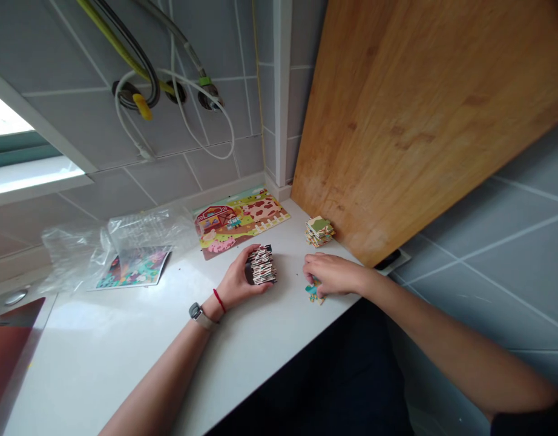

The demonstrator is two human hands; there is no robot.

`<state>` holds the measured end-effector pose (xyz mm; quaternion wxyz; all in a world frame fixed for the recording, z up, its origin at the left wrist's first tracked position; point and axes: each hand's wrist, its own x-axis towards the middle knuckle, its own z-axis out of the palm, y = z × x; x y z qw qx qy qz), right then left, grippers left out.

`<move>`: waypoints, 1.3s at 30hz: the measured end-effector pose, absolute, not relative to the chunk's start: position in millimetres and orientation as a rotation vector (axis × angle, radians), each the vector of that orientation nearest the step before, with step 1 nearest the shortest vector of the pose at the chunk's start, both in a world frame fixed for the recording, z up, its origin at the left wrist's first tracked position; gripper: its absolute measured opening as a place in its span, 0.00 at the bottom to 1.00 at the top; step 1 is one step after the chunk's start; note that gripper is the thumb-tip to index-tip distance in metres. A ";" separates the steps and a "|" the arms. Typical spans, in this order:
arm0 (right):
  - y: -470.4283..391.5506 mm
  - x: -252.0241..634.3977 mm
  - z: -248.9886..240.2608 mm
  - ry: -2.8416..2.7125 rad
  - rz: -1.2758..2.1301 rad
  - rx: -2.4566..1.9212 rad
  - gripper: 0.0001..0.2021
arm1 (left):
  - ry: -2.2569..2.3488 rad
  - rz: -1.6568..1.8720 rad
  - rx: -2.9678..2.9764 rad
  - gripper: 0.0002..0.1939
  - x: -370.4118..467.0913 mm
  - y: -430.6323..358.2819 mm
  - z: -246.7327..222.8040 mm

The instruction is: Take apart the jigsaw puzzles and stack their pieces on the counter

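Observation:
My left hand (237, 277), with a watch and a red string at the wrist, is wrapped round a stack of puzzle pieces (262, 265) whose pale edges face up. Nearer the counter's front edge, my right hand (328, 274) has its fingers bent down over a few teal and yellow puzzle pieces (312, 292); the fingertips are partly hidden. A second pile of puzzle pieces (319, 230), green and cream on top, stands just behind my right hand. Behind my left hand lies a colourful farm picture (242, 219) with a barn and a spotted cow.
Clear plastic bags (79, 251) lie at the left, partly over another colourful picture (136, 267). A large wooden board (410, 115) leans at the right. Hoses and cables (170, 79) hang on the tiled wall above the white counter (101, 345).

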<state>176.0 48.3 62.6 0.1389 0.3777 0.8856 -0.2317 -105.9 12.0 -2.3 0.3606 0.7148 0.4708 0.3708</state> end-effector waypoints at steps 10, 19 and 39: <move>29.7 186.4 67.4 2.539 -0.634 1.264 0.21 | 1.224 0.931 1.860 0.44 -105.4 11.6 1.8; 71.9 158.5 43.6 2.955 -1.136 1.821 0.06 | 1.172 0.950 1.793 0.44 -105.7 11.9 -0.9; 106.6 89.5 -14.8 2.717 -2.383 1.511 0.11 | 1.336 0.896 1.936 0.49 -104.4 13.1 -6.6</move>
